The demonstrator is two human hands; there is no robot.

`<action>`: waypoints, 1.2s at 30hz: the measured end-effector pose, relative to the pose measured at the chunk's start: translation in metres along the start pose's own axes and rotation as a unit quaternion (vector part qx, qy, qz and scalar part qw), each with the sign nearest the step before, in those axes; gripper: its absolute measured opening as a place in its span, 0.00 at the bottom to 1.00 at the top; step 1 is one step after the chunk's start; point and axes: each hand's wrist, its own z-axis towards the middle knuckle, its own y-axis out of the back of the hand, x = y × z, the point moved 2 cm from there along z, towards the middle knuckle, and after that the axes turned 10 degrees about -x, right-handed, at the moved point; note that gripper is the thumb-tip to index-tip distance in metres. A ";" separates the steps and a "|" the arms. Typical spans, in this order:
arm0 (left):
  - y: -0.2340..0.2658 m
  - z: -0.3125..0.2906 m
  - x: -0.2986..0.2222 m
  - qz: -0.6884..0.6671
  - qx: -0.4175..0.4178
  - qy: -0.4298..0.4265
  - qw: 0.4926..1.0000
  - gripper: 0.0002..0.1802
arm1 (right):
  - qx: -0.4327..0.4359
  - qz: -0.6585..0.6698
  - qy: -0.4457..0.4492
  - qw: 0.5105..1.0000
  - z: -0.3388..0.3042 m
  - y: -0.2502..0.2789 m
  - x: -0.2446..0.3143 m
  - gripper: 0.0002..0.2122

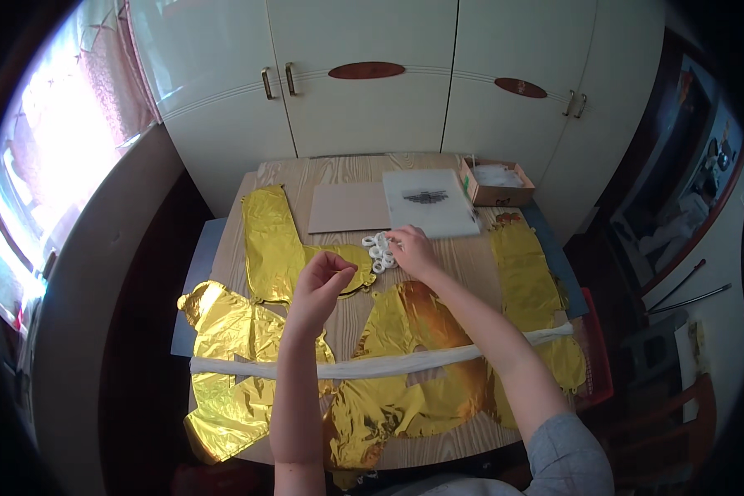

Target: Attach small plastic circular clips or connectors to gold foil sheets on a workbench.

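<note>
Right hand rests fingertips on the cluster of white rings lying mid-desk, just left of it; whether it pinches one cannot be told. Left hand hovers nearby, fingers pinched shut, apparently empty. Right hand is nearer.

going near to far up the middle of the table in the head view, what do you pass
white strip lying across the gold foil balloons → left hand → right hand on the small white rings → tan board beside the white sheet → cupboard doors
</note>
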 end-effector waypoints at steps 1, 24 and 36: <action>0.000 0.000 -0.002 -0.002 0.002 -0.007 1.000 0.03 | 0.019 -0.011 0.020 1.000 -0.001 0.000 -0.001 0.06; -0.037 -0.043 0.057 0.339 0.138 -0.099 0.926 0.09 | 0.312 0.018 0.034 0.949 -0.125 0.098 0.077 0.07; -0.035 -0.081 0.092 0.406 0.089 -0.174 0.893 0.12 | 0.297 0.113 -0.011 0.948 -0.134 0.089 0.073 0.06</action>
